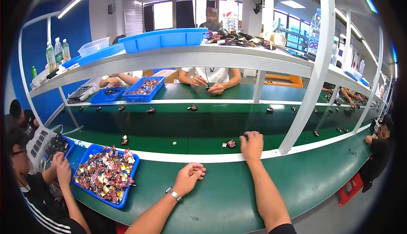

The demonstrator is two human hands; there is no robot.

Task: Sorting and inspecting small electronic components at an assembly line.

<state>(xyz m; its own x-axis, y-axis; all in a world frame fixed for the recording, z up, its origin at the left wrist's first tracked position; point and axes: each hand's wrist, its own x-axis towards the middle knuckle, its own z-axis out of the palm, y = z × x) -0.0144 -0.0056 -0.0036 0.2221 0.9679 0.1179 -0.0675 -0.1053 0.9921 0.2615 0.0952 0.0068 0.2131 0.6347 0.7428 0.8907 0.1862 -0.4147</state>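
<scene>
My right hand (252,146) reaches over the green conveyor belt (203,146) just beyond the white rail, with its fingers apart and bent downward. Nothing shows clearly in it. Left of its fingertips, apart from them, lies a small dark-and-red electronic part (231,143) with a pale tab. My left hand (189,179), with a metal watch on its wrist, hovers over the near green worktop (220,200). Its fingers are loosely curled in, with no object visible in them. Further left, a blue tray (134,175) is heaped with similar small parts in red, yellow and white.
More parts, such as a small one (124,140), lie scattered along the belt. A white post (307,81) rises right of my right hand, carrying a shelf (229,56) with blue trays. Co-workers sit at left, right and across; a red stool (351,190) stands at right.
</scene>
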